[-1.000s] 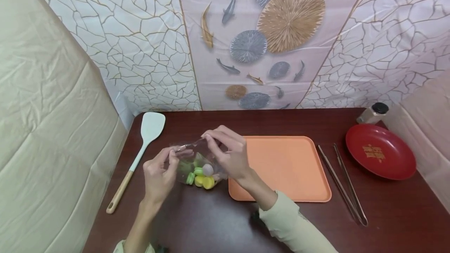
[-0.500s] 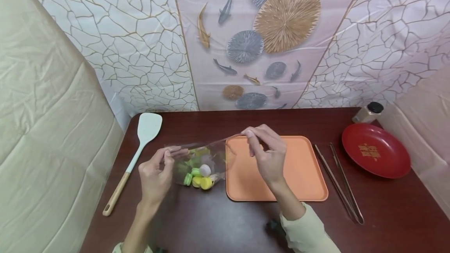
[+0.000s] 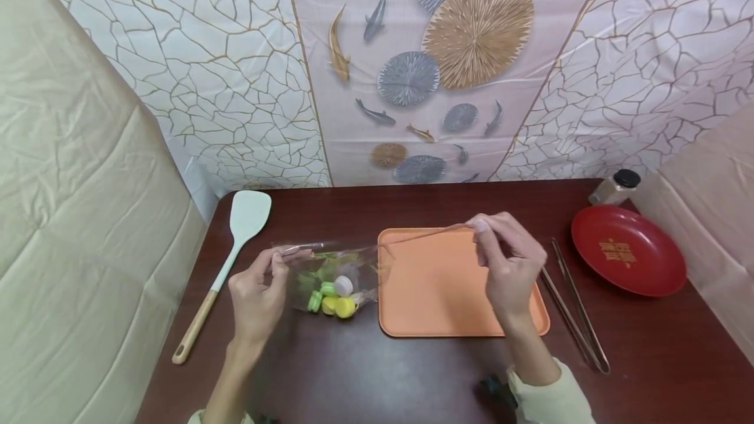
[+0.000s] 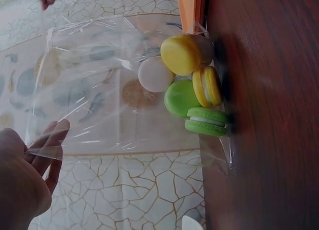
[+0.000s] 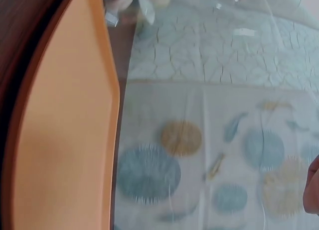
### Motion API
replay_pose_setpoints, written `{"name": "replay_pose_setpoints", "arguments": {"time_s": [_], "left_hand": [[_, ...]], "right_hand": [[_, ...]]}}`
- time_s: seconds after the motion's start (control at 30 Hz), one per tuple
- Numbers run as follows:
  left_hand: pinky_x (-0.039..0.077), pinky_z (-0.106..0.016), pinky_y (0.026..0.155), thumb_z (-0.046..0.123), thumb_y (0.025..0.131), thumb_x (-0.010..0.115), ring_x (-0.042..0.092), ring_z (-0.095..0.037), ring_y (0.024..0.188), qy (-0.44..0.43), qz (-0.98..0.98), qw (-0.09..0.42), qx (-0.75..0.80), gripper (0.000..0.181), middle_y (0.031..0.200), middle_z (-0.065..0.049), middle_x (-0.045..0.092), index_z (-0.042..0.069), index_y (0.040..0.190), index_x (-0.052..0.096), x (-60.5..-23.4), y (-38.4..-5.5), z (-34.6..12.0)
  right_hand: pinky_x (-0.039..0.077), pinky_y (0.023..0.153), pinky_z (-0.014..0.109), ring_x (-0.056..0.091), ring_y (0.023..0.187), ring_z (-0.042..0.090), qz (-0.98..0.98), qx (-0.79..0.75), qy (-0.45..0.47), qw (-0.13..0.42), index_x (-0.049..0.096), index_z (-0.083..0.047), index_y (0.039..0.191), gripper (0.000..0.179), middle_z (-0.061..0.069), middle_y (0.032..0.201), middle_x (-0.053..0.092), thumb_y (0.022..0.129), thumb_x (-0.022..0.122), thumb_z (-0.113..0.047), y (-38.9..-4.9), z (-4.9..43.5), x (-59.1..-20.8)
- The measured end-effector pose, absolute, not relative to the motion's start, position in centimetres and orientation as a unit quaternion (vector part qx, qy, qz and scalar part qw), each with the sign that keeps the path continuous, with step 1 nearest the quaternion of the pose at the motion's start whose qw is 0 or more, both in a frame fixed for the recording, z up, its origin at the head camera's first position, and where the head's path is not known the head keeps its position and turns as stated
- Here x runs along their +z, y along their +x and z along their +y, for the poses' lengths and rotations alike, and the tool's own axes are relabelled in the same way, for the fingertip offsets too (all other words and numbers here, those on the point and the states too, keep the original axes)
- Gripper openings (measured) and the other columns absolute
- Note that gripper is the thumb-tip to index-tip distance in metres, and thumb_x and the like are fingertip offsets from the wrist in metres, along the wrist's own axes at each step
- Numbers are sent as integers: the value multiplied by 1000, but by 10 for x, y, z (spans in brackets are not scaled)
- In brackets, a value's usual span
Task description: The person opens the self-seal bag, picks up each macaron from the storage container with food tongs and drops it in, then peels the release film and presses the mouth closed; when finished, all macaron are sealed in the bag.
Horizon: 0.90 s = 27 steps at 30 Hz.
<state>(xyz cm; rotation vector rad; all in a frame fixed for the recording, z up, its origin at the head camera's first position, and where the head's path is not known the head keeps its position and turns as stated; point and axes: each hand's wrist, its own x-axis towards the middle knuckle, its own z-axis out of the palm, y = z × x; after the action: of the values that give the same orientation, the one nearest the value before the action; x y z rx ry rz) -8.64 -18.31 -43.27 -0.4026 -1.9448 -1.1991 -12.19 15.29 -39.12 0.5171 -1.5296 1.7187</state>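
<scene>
A clear plastic bag [image 4: 99, 130] hangs from my left hand [image 3: 257, 290], whose thumb and fingers pinch its upper left corner. In its bottom lie several macarons: a yellow macaron [image 4: 180, 55], a green macaron [image 4: 207, 121], and a pale one [image 4: 156, 74] among them. My right hand [image 3: 512, 264] is above the right part of the orange tray [image 3: 436, 293]. Between its thumb and fingers it pinches the end of a thin strip [image 3: 427, 234], which stretches across from the bag's upper right edge. Only a bit of the right hand shows at the right wrist view's edge.
A pale spatula [image 3: 250, 214] with a wooden handle lies left of the bag. Metal tongs [image 3: 580, 313] lie right of the tray, beside a red oval plate [image 3: 627, 250]. Behind the plate is a black-capped jar [image 3: 615, 188]. A patterned curtain [image 3: 406, 51] closes the back.
My right hand has moved right, away from the bag's top and over the tray, drawing the thin strip out long. The left hand and the macarons have hardly moved.
</scene>
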Motion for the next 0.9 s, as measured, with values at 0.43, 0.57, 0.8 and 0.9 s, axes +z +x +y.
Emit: {"name": "replay_pose_setpoints", "arguments": {"time_s": [0.43, 0.57, 0.8, 0.9], "left_hand": [[36, -12, 54, -16, 98, 58, 54, 4, 62, -145, -775, 411, -457, 26, 88, -17, 83, -5, 103, 81, -436, -87, -189], [54, -9, 72, -18, 100, 55, 76, 4, 84, -156, -763, 382, -498, 29, 92, -20, 83, -6, 106, 80, -436, -87, -188], [59, -13, 85, -19, 102, 52, 80, 0, 97, -164, -750, 359, -531, 30, 95, -22, 83, -7, 106, 79, -435, -89, -191], [60, -15, 88, -18, 103, 52, 80, 1, 97, -166, -752, 345, -537, 28, 96, -22, 83, -9, 107, 78, -434, -90, -192]], "right_hand": [[38, 53, 18, 44, 57, 13, -560, 704, 155, 409, 64, 32, 91, 13, 8, 74, 64, 96, 64, 20, -104, 201, -392], [35, 50, 21, 41, 55, 15, -521, 743, 145, 395, 63, 34, 92, 11, 12, 74, 64, 95, 62, 23, -95, 207, -393], [21, 52, 33, 28, 58, 24, -633, 762, 67, 117, 73, 13, 101, 18, 7, 71, 53, 106, 55, 15, -68, 272, -402], [23, 49, 39, 30, 57, 28, -757, 648, 83, -4, 77, 2, 105, 23, 1, 70, 55, 108, 56, 10, -61, 315, -412]]}}
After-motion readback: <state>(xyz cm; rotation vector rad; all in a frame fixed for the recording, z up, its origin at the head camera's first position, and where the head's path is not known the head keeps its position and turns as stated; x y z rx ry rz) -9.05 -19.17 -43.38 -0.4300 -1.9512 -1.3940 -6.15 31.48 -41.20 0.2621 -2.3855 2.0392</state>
